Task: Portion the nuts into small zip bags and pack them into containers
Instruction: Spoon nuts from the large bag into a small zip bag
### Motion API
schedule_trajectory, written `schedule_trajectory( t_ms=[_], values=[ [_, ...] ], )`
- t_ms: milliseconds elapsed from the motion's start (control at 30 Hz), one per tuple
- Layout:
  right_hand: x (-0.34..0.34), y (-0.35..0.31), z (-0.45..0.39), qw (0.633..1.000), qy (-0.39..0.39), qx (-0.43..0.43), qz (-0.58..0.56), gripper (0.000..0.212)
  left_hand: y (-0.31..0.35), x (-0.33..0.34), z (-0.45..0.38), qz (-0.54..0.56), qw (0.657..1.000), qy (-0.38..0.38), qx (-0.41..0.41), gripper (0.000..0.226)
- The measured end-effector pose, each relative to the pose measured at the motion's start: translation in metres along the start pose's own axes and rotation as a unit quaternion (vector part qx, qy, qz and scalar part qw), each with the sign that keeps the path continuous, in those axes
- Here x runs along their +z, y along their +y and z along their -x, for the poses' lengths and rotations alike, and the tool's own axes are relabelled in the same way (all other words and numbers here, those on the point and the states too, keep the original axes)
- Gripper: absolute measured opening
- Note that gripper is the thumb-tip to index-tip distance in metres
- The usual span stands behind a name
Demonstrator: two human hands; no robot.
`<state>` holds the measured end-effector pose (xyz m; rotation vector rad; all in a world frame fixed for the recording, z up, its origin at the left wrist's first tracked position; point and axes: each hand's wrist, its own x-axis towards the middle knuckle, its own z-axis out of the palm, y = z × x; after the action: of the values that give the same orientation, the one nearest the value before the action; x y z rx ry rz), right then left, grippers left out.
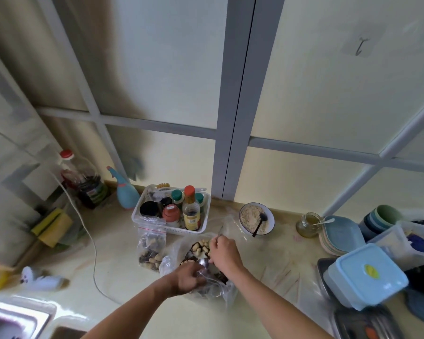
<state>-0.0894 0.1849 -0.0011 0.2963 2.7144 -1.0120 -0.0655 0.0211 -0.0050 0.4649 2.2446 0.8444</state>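
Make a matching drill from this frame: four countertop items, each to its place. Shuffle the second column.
Items:
1. filled zip bag
2. oat bowl
3. glass jar
4. lidded blue container

Places:
A. between the oat bowl and the stacked plates
B. far right, nearest the camera
C. just in front of the white condiment basket, left corner
D. right of the condiment basket, black spoon inside

Pairs: 1-C, 2-D, 3-A, 4-B

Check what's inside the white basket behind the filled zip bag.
The white basket holds upright bottles and jars: a tall red-capped sauce bottle, a red-lidded jar, green-capped bottles. Its floor and any items behind them are hidden.
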Motion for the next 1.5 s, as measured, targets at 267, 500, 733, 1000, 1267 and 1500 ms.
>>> schedule_trajectory(
  t_ms=[267,500,733,1000,1267,1500],
  values=[
    [0.020,-0.011,-0.003,0.999,0.043,-0.012,-0.014,0.043,0.003,0.002,0.000,0.011,1.000,-0.010,-0.007,0.024],
    [0.026,-0.002,-0.005,0.995,-0.032,-0.021,-0.092,0.042,0.014,0.007,-0.001,0.005,1.000,-0.003,0.022,0.056],
    [0.027,0.007,-0.004,0.924,-0.137,0.117,-0.338,0.033,0.021,0.006,0.000,0.005,0.999,-0.001,0.037,0.047],
    [0.033,0.015,0.001,0.826,-0.131,0.212,-0.505,0.034,0.010,0.006,-0.003,0.007,0.999,-0.001,0.032,0.040],
    [-0.006,0.023,-0.009,0.895,-0.026,0.147,-0.420,0.038,0.010,0.002,-0.010,0.052,0.997,0.062,0.015,0.017],
    [-0.057,0.017,-0.019,0.926,0.094,0.077,-0.356,0.043,-0.006,-0.003,-0.023,0.087,0.976,0.198,-0.027,0.042]
  ],
)
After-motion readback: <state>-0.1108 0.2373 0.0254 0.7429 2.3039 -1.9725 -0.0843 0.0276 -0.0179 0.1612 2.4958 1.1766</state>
